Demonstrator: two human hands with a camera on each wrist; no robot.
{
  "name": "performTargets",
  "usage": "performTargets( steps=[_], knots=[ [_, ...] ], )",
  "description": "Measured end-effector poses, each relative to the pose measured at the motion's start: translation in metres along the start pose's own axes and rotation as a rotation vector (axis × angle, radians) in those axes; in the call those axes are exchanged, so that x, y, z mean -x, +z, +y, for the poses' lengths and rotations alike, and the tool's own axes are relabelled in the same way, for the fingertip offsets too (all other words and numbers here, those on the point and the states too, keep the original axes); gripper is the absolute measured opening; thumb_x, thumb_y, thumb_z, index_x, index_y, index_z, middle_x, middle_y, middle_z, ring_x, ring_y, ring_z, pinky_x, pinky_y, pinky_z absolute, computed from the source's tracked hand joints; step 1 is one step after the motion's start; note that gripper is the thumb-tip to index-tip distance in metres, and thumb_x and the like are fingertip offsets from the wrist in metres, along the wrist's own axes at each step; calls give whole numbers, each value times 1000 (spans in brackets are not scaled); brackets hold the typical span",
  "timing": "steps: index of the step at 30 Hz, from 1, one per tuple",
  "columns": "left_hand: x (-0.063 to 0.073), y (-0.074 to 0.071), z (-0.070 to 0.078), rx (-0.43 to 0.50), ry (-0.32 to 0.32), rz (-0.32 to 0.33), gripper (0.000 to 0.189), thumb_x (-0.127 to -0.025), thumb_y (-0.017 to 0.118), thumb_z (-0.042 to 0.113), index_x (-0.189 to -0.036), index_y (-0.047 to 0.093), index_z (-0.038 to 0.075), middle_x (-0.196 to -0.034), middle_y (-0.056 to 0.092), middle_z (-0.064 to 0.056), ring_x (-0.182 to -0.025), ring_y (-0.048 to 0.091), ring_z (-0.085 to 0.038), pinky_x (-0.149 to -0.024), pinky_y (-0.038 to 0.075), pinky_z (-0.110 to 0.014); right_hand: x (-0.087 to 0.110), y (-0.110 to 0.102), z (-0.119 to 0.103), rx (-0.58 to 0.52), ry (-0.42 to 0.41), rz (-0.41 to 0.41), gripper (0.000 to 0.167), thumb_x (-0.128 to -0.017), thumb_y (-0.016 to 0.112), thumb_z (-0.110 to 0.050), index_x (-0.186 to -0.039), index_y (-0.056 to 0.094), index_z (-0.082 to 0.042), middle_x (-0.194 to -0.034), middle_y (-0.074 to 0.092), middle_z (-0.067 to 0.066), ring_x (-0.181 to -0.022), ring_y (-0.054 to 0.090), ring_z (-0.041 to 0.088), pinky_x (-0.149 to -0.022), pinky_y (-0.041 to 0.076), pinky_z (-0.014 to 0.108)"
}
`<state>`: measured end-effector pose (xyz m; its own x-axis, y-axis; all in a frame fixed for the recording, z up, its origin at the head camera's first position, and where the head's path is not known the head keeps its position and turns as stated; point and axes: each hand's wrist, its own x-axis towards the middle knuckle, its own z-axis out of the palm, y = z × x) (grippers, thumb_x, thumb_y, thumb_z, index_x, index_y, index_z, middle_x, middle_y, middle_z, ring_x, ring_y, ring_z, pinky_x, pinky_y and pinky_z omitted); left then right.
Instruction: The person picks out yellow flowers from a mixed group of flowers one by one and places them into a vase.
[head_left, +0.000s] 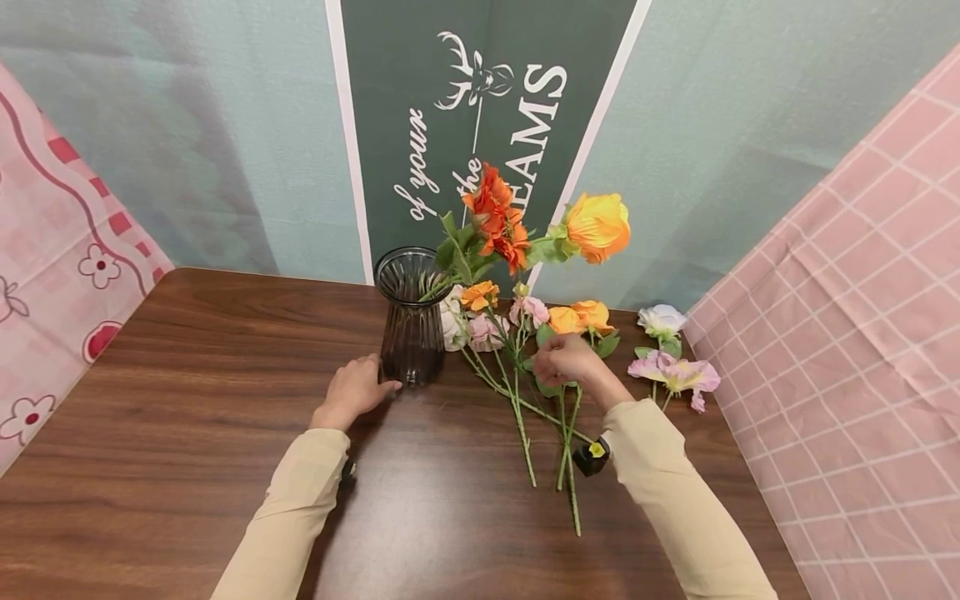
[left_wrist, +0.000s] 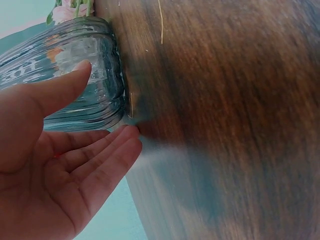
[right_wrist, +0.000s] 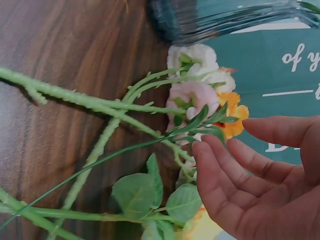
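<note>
A smoky ribbed glass vase [head_left: 412, 342] stands upright on the table, with orange-red flowers [head_left: 498, 217] and a yellow rose [head_left: 597, 227] leaning out to the right. My left hand [head_left: 356, 387] is beside the vase's lower left side, thumb and fingers spread around its base; whether they touch the glass I cannot tell. Above the lying flower stems hovers my right hand [head_left: 568, 362], its fingers loosely bent and thumb apart. In the right wrist view, a thin green leafy sprig [right_wrist: 200, 125] lies by its fingertips, not visibly gripped.
Pink blossoms [head_left: 487, 332], a small orange flower [head_left: 480, 295] and yellow-orange roses [head_left: 581, 317] lie right of the vase. A white flower [head_left: 662, 320] and a lilac one [head_left: 675, 372] lie farther right. Cloth backdrops border the wooden table [head_left: 225, 375].
</note>
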<state>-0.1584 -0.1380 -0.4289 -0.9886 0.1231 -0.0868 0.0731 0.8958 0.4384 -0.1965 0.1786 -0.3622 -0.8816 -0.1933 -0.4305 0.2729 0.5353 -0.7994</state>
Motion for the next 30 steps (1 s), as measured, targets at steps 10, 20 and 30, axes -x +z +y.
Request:
performTargets(
  steps=[10, 20, 30],
  knots=[
    [-1, 1, -2, -4, -7, -15, 50, -84, 65, 33, -108, 55, -10, -102, 59, -30, -92, 56, -45, -78, 44, -52, -7, 4, 16, 61, 25, 6, 20, -86, 50, 1, -98, 57, 14, -107, 58, 28, -80, 61, 29, -71, 52, 43],
    [0, 0, -2, 2, -6, -13, 49, -84, 65, 33, -107, 56, -9, -102, 59, -29, -92, 56, -45, -77, 44, -52, -15, 12, 28, 57, 36, 25, 19, -86, 50, 3, -97, 58, 15, -102, 59, 27, -72, 58, 22, -66, 53, 40],
    [0, 0, -1, 5, -9, -20, 51, -84, 65, 33, -111, 54, -10, -104, 58, -30, -94, 55, -46, -78, 44, -53, -18, 20, 38, 115, 9, 40, 15, -84, 52, 2, -93, 62, 9, -86, 63, 16, -59, 51, 15, -59, 52, 35]
  ],
)
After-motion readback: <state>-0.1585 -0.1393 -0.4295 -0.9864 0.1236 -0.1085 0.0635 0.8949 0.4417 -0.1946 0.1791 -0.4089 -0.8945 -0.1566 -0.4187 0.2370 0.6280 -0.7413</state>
